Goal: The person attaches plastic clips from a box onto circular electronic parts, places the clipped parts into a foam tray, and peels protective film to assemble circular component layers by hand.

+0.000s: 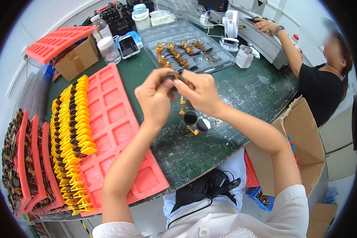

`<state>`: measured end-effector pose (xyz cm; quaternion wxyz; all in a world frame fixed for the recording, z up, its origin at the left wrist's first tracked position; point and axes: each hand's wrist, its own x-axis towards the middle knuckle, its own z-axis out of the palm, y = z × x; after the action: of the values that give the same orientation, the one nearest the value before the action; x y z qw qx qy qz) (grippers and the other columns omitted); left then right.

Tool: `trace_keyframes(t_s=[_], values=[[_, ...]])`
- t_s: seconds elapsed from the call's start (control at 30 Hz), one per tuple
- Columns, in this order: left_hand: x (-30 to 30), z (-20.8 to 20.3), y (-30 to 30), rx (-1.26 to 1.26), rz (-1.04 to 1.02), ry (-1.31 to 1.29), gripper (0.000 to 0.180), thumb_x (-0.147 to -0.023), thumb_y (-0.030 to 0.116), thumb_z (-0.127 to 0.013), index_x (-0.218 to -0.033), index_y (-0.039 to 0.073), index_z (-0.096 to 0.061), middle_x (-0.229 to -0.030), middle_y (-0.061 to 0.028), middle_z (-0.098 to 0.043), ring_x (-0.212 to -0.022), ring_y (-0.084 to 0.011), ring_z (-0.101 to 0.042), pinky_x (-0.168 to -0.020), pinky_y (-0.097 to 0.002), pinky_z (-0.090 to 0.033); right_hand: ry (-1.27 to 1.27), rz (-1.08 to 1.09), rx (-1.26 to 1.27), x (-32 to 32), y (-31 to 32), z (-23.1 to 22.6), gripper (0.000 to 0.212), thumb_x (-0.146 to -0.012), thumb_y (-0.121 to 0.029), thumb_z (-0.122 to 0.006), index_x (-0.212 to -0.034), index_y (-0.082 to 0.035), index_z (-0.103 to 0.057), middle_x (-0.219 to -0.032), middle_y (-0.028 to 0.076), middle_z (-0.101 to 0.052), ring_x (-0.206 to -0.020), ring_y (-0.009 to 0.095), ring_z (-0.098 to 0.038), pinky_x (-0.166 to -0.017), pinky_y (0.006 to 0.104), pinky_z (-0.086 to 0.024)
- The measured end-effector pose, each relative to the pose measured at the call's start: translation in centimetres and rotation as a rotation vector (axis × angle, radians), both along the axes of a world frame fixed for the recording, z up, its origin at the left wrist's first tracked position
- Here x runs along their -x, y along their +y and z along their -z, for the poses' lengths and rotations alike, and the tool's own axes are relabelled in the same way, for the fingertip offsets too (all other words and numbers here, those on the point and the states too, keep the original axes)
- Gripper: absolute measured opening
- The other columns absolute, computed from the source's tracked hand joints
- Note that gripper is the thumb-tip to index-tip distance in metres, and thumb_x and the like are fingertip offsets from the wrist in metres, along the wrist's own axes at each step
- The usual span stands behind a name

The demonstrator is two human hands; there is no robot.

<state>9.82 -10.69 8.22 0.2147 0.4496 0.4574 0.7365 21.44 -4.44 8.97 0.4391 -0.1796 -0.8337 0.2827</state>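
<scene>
Hands first: I see my left hand [154, 97] and my right hand [200, 92] pressed close together above the green mat [246, 95]. Both pinch one small dark part [171, 76] between the fingertips, up in the middle of the view. I cannot tell its exact shape, because the fingers hide most of it.

Just under my hands, two round black parts with gold tabs [196, 121] lie on the mat, touching each other. To my left sits a big red tray [119, 131] with square pockets. A long row of yellow clips [73, 139] lies along its left side. More red trays [29, 162] full of parts stand further left.

Past my hands I see a clear plastic tray [186, 33] with rows of dark and gold parts [178, 55]. Near it stand a cardboard box [77, 59], a white jar [108, 49] and a small white fan [231, 23]. Far right, another person's hand [265, 25] rests on a grey machine [261, 39].
</scene>
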Motion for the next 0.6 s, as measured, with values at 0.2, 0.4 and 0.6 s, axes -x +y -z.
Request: trace_keyframes(t_s=[0.2, 0.4, 0.6], values=[[5.3, 1.8, 2.2, -0.145, -0.228, -0.473, 0.013, -0.087, 0.002, -0.046, -0.099, 0.004, -0.048, -0.088, -0.0070, -0.056, -0.070, -0.0187, -0.058, -0.059, -0.0256, -0.045, -0.208, -0.203, 0.277, 8.1, 3.8, 3.8, 0.041, -0.073, -0.030, -0.069, -0.092, 0.000, -0.050, -0.073, 0.009, -0.059, -0.065, 0.019, -0.057, -0.061, 0.0306, -0.045], [7.2, 3.5, 2.9, -0.092, 0.054, -1.012, 0.011, -0.081, 0.012, -0.054, -0.087, 0.005, -0.050, -0.077, -0.0051, -0.052, -0.068, -0.0182, -0.050, -0.057, -0.0279, -0.040, -0.720, 0.047, 0.000, 11.1, 3.5, 5.4, 0.036, -0.066, -0.021, -0.070, -0.090, 0.000, -0.054, -0.084, 0.017, -0.062, -0.079, 0.034, -0.060, -0.070, 0.0405, -0.048], [6.4, 3.3, 2.8, -0.008, 0.263, -0.974, 0.026, -0.082, 0.017, -0.055, -0.099, -0.002, -0.052, -0.074, -0.0045, -0.050, -0.057, -0.0120, -0.040, -0.052, -0.0248, -0.035, -0.457, -0.109, 0.051, 8.4, 5.0, 5.3, 0.019, -0.064, -0.016, -0.067, -0.074, -0.003, -0.060, -0.075, 0.016, -0.062, -0.079, 0.032, -0.061, -0.069, 0.0394, -0.047]])
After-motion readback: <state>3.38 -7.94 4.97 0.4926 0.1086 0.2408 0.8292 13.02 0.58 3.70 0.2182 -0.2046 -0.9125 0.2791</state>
